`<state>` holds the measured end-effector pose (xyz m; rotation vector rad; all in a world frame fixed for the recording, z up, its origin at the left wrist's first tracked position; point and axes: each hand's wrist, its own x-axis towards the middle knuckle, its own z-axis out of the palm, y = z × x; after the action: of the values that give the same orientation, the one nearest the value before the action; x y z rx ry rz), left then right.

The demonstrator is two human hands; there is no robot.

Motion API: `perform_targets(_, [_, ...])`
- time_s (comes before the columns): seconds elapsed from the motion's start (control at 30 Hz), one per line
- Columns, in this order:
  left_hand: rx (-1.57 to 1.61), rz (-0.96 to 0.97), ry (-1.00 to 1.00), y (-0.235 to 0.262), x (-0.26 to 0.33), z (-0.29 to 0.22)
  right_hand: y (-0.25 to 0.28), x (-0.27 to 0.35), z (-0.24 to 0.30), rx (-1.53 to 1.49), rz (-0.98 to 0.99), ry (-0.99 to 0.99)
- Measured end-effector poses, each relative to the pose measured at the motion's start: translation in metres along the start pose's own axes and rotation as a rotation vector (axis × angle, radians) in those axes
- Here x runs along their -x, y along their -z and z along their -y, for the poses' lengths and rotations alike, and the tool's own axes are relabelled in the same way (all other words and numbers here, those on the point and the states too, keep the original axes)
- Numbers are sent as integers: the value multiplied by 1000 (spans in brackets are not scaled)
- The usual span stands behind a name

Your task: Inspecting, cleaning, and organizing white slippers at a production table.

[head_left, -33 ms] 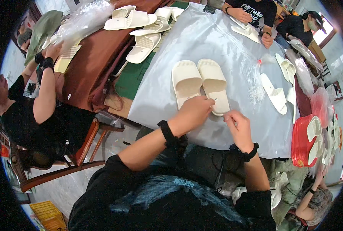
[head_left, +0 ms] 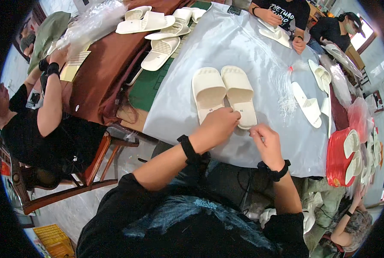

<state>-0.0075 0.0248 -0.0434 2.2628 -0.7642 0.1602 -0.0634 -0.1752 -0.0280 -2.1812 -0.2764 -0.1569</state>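
Two cream slide slippers, the left slipper [head_left: 208, 90] and the right slipper [head_left: 239, 88], lie side by side, toes away from me, on a table under a pale grey sheet [head_left: 226, 43]. My left hand [head_left: 220, 124] rests curled over their heel ends, fingertips on the right slipper's heel. My right hand [head_left: 265, 142] hovers just beside that heel with thumb and fingers pinched together; whether anything is between them is too small to see. Both wrists wear black bands.
A tangle of clear plastic strands [head_left: 286, 101] lies right of the pair. Loose slippers [head_left: 306, 103] sit farther right, more [head_left: 157, 26] on brown cloth at back left. A red basket [head_left: 338, 159] holds slippers. People sit left [head_left: 50, 124], at the far end [head_left: 282, 13], and lower right.
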Motion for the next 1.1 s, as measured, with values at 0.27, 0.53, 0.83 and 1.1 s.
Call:
perform_targets(0.27, [59,-54,76,2,3,0,10,-7,4,132,108,74])
perform_targets(0.53, [55,-82,183,31,-4,33,6,-62,7,283,230,306])
perform_targets(0.83, [89,-187,349,82,7,44,-12,-98,-1,428,320,331])
perform_targets(1.1, [-327,-91,475,117,-63,112,-15,-106,1,482,328,328])
